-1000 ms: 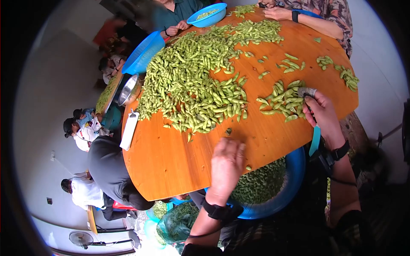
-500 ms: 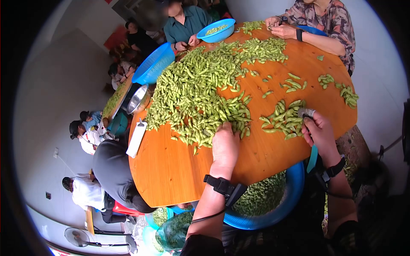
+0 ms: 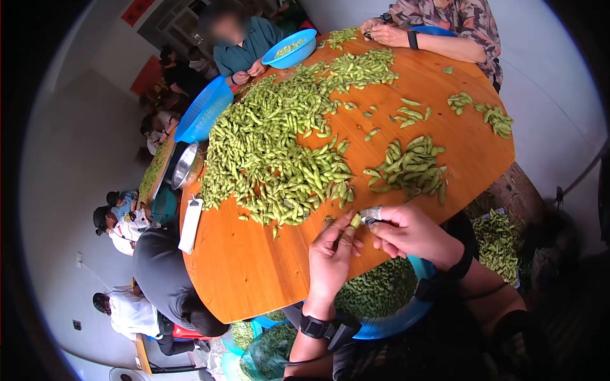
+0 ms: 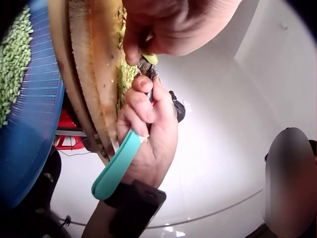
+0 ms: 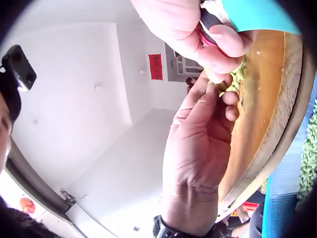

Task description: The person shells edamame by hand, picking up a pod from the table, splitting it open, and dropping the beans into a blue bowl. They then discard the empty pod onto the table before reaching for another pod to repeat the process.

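Above the near table edge, the left hand [image 3: 330, 261] pinches a green pod [image 3: 355, 220] between thumb and fingertips. The right hand [image 3: 416, 233] meets it from the right, with grey wrapping on a finger at the pod. In the left wrist view the right hand [image 4: 151, 119] curls round a tool with a teal handle [image 4: 118, 166]; the tool's working end is mostly hidden. The right wrist view has the left hand [image 5: 195, 134] holding the pod just under the right hand's fingers. A large pile of pods [image 3: 273, 140] and a smaller pile [image 3: 413, 166] lie on the table [image 3: 248, 267].
Below the table edge stands a blue basin [image 3: 416, 305] of shelled beans [image 3: 375, 289]. A metal bowl [image 3: 186, 165], a white clipboard [image 3: 190, 226] and a blue basket [image 3: 206, 111] are at the left. Two people sit across the table, by a blue bowl [image 3: 290, 49].
The left hand has come back from the large pile with a pod. The right hand has moved left from the smaller pile to meet it. The head view has shifted.
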Motion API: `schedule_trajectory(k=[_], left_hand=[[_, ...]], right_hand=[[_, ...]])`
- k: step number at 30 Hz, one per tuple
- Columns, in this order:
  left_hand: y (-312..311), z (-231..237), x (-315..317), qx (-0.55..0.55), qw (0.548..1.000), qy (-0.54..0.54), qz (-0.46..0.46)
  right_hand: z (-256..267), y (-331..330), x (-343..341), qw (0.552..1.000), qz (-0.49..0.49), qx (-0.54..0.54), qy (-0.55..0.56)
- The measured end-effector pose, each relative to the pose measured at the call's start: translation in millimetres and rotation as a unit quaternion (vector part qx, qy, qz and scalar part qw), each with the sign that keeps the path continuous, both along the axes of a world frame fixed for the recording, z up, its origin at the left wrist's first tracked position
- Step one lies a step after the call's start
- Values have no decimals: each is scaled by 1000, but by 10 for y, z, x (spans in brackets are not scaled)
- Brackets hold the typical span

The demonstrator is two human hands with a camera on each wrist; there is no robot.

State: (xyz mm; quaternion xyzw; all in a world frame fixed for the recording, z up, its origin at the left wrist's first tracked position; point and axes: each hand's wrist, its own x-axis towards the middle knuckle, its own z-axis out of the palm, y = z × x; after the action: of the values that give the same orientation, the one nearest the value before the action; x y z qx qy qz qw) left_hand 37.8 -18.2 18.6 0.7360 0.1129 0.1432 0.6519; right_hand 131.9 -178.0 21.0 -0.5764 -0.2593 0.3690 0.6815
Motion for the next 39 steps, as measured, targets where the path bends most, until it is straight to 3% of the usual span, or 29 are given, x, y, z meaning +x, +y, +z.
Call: schedule_trajectory(k=[3, 4, 6, 11, 14, 19, 22, 29, 39], left_hand=[[-15, 8, -112, 149, 989, 0, 11], [-26, 5, -142, 147, 989, -1, 11], [-72, -15, -189, 280, 959, -10, 32], [-65, -74, -244, 360, 930, -37, 63], [-79, -155, -294, 295, 952, -17, 86], [-120, -117, -307, 64, 994, -9, 92], [-34, -140, -320, 26, 998, -10, 58], [132, -198, -301, -63, 998, -22, 5], [350, -193, -314, -263, 961, -26, -78]], right_hand=[[35, 27, -82, 1000, 15, -12, 4], [25, 36, -105, 1000, 15, -14, 3], [6, 48, -147, 1000, 15, -23, -9], [16, 78, -258, 999, 25, -35, -30], [-2, 136, -302, 1000, 9, -8, -9], [-58, 214, -329, 1000, -4, 7, 24], [-72, 249, -351, 999, -7, 14, 45], [-16, 272, -337, 999, -13, -6, 51], [157, 237, -223, 996, 41, -11, 74]])
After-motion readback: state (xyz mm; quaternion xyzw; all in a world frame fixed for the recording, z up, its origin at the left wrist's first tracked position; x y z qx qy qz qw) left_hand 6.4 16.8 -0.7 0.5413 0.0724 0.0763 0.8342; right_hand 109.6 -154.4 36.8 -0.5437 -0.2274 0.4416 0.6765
